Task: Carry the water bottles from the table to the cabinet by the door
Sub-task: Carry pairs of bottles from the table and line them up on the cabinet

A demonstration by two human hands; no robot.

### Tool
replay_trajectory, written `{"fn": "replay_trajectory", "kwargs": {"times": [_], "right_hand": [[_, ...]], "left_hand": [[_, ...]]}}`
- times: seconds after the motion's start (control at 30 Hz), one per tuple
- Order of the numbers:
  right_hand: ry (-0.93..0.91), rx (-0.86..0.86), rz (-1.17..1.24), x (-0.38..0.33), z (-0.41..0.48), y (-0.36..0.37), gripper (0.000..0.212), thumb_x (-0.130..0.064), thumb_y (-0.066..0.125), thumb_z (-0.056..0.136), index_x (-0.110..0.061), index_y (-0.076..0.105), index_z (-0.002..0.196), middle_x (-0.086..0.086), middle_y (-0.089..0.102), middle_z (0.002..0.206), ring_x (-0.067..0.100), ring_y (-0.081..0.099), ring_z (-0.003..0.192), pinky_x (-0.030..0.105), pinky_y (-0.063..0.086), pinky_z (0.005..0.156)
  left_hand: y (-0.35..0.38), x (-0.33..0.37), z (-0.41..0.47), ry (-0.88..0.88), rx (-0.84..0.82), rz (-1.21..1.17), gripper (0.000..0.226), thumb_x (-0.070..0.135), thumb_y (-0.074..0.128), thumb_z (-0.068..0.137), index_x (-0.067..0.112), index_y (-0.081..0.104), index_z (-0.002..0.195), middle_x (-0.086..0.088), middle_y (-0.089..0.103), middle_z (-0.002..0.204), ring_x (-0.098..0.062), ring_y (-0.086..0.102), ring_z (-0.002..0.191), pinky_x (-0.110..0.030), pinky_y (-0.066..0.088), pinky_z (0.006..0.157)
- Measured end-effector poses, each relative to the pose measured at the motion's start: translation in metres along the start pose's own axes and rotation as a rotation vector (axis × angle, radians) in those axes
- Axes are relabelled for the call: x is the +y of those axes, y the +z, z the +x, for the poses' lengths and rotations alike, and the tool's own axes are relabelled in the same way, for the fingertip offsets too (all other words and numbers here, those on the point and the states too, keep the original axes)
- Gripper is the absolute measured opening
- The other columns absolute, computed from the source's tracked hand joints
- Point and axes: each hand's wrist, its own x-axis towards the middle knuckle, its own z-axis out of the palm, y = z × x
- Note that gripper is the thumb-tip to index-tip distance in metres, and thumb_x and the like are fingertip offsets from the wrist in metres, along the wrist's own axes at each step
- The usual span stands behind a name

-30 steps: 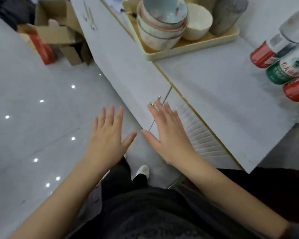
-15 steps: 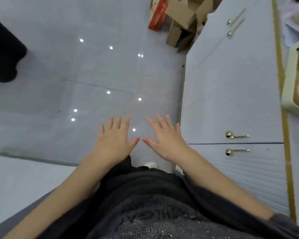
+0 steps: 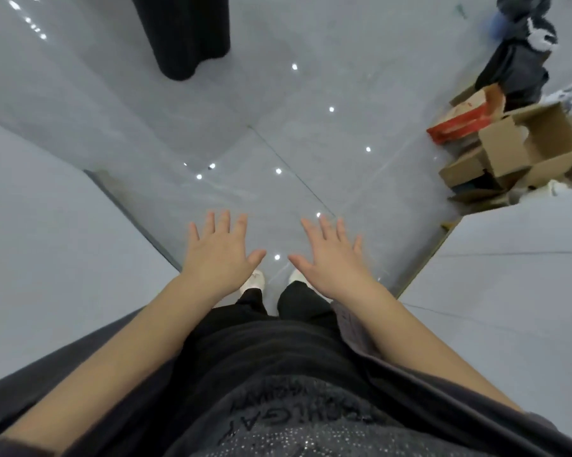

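Head view looks straight down on a glossy grey tiled floor (image 3: pixel 311 133) dotted with light reflections, an open lane running ahead between two pale surfaces. A flat white surface (image 3: pixel 47 242) closes in on the left, its edge slanting toward the person's feet; on the right the white cabinet (image 3: pixel 508 291) front angles in, its lower edge meeting the floor just beside the right foot. Both hands hang over the floor in front of the body, palms down and holding nothing: the left hand (image 3: pixel 220 255) has its fingers (image 3: pixel 224 221) spread, and the right hand (image 3: pixel 332 258) shows spread fingers (image 3: pixel 324 225) too. White shoes (image 3: pixel 255 281) peek out beneath them. Far right, past the cabinet's end, open cardboard boxes (image 3: pixel 522 150) lie tumbled together with a red carton (image 3: pixel 459 123); what sits inside them I cannot tell. A dark hanging cloth (image 3: pixel 185 31) stands at the top. No water bottle shows anywhere from this angle.
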Motion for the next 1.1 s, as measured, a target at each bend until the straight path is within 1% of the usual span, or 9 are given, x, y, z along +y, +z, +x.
{"fn": "replay_trajectory", "kwargs": {"times": [0.1,0.17,0.3,0.53,0.67,0.87,0.97,1.1], "right_hand": [[-0.089,-0.031,-0.076,-0.023,0.030,-0.015,0.071,-0.056,0.036,0.099,-0.029,0.005,0.157,0.005,-0.005,0.166,0.033,-0.011,0.151,0.061,-0.001,0.119],[-0.100,-0.022,-0.094,-0.028,0.040,-0.022,0.071,-0.057,0.036,0.099,-0.030,0.006,0.157,0.005,-0.004,0.166,0.033,-0.009,0.152,0.062,0.000,0.118],[-0.203,-0.043,-0.181,-0.053,0.094,-0.049,0.072,-0.058,0.037,0.098,-0.030,0.006,0.156,0.005,-0.003,0.166,0.033,-0.008,0.152,0.061,0.001,0.118],[-0.335,-0.111,-0.315,-0.098,0.196,-0.121,0.072,-0.059,0.037,0.098,-0.031,0.005,0.157,0.005,-0.004,0.166,0.033,-0.009,0.152,0.061,0.000,0.118],[-0.402,-0.130,-0.373,-0.123,0.241,-0.164,0.073,-0.060,0.036,0.098,-0.032,0.005,0.157,0.005,-0.004,0.166,0.033,-0.009,0.152,0.062,0.000,0.118],[-0.487,-0.140,-0.482,-0.167,0.292,-0.210,0.073,-0.060,0.035,0.098,-0.032,0.003,0.157,0.005,-0.004,0.166,0.033,-0.009,0.152,0.063,0.002,0.118],[-0.518,-0.130,-0.505,-0.196,0.315,-0.227,0.073,-0.061,0.034,0.098,-0.032,0.003,0.157,0.005,-0.004,0.166,0.033,-0.009,0.152,0.063,0.001,0.118],[-0.509,-0.136,-0.503,-0.237,0.347,-0.243,0.073,-0.061,0.034,0.097,-0.032,0.002,0.157,0.005,-0.004,0.166,0.033,-0.009,0.152,0.063,0.000,0.118]], "left_hand": [[-0.007,-0.019,0.008,-0.103,0.002,-0.083,0.076,0.060,0.030,0.098,0.019,0.004,0.157,-0.012,0.001,0.165,-0.033,-0.003,0.151,-0.054,0.004,0.120],[-0.011,-0.020,0.013,-0.114,-0.006,-0.099,0.076,0.061,0.029,0.098,0.020,0.003,0.157,-0.011,0.000,0.165,-0.032,-0.004,0.151,-0.054,0.003,0.120],[-0.028,-0.037,0.041,-0.245,-0.009,-0.204,0.075,0.062,0.028,0.097,0.022,0.004,0.157,-0.009,-0.001,0.165,-0.031,-0.004,0.152,-0.054,0.003,0.121],[-0.092,-0.056,0.116,-0.386,0.004,-0.323,0.076,0.061,0.030,0.097,0.022,0.004,0.157,-0.008,0.000,0.165,-0.030,-0.004,0.152,-0.054,0.003,0.121],[-0.129,-0.062,0.150,-0.435,-0.010,-0.367,0.076,0.061,0.028,0.097,0.022,0.003,0.157,-0.007,-0.001,0.165,-0.028,-0.005,0.152,-0.054,0.001,0.121],[-0.172,-0.085,0.187,-0.490,0.013,-0.451,0.076,0.060,0.030,0.098,0.022,0.003,0.157,-0.008,-0.002,0.165,-0.028,-0.007,0.152,-0.054,-0.001,0.121],[-0.191,-0.108,0.205,-0.512,0.026,-0.455,0.076,0.060,0.031,0.098,0.022,0.003,0.157,-0.007,-0.001,0.165,-0.029,-0.006,0.152,-0.055,0.000,0.120],[-0.215,-0.149,0.233,-0.518,0.050,-0.464,0.077,0.060,0.033,0.097,0.021,0.004,0.157,-0.009,0.002,0.165,-0.029,-0.005,0.152,-0.056,0.002,0.120]]}}
